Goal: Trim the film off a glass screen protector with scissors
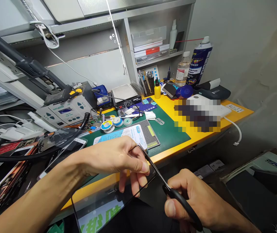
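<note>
My left hand [122, 160] pinches the upper edge of a clear glass panel [92, 202] with a thin black border, like a phone or tablet front glass. Its thumb lies on top and the fingers are behind. The panel is tilted in front of the bench edge, above my lap, and green lettering shows through it. My right hand [192, 197] grips a pair of scissors [162, 179] by their black handles. The blades point up and left along the panel's black edge, close to my left fingertips. Whether they touch the border, I cannot tell.
A green mat [170, 132] covers part of the yellow bench [235, 108]. Solder spools [107, 126] and a perforated grey plate [151, 136] lie on it. At left are a rework station [64, 113] and stacked phones [6, 168]. A spray can [199, 63] stands behind right.
</note>
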`<state>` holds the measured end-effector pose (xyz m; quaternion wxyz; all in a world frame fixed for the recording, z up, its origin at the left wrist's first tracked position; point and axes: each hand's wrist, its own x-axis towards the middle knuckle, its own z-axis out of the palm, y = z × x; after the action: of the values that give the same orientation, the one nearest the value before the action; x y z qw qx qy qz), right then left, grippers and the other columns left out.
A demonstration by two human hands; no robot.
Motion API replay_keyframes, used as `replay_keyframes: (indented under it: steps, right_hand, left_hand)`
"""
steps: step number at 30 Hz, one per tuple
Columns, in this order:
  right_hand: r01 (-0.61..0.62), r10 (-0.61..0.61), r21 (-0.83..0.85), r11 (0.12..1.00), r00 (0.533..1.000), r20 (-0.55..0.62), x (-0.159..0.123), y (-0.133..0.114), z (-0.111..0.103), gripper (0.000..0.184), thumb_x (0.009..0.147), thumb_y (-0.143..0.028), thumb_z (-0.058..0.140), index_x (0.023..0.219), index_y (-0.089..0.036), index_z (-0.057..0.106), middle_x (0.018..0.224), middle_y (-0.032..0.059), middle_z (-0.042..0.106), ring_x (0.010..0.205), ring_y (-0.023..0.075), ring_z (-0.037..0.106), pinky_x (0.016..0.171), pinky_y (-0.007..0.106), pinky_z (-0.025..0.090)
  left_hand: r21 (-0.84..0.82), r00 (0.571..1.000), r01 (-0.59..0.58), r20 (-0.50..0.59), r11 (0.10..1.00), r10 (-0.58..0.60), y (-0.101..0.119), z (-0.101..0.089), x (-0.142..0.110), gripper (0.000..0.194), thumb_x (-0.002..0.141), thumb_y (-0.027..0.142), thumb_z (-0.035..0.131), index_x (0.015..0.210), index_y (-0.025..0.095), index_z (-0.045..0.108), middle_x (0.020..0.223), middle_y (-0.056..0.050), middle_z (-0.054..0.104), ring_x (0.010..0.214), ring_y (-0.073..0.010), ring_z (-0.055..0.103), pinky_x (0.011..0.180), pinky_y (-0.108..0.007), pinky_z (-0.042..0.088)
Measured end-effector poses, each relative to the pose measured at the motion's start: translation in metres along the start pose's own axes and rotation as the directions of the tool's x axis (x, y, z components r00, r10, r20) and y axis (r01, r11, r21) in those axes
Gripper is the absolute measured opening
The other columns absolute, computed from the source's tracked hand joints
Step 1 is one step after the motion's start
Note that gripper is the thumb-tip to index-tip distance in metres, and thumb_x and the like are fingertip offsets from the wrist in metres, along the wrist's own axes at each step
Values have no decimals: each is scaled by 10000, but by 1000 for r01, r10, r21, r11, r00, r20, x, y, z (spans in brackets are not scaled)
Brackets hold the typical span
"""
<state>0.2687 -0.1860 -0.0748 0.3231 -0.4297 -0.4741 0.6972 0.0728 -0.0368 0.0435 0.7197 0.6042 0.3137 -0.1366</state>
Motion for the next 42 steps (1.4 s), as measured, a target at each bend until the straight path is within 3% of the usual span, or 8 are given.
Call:
replay_keyframes:
  steps: [14, 42]
  right_hand:
    - [-10, 10, -11, 1000, 1000, 18, 1, -4, 1, 558, 732, -613, 792, 580, -152, 518, 494, 12, 571, 398, 86, 486, 363, 169, 284]
    - [-33, 33, -28, 999, 999, 19, 2, -8, 5, 549, 744, -606, 782, 585, -152, 518, 498, 9, 565, 395, 73, 459, 367, 174, 267]
  left_hand:
    - [16, 1000, 8, -7, 1000, -7, -1, -1, -2, 157, 899, 215, 662, 844, 131, 783, 819, -115, 793, 574, -157, 726, 468, -192, 526]
    - [30, 998, 52, -34, 998, -51, -4, 1, -1, 136, 872, 232, 667, 792, 138, 724, 790, -71, 777, 636, -159, 742, 463, -187, 521]
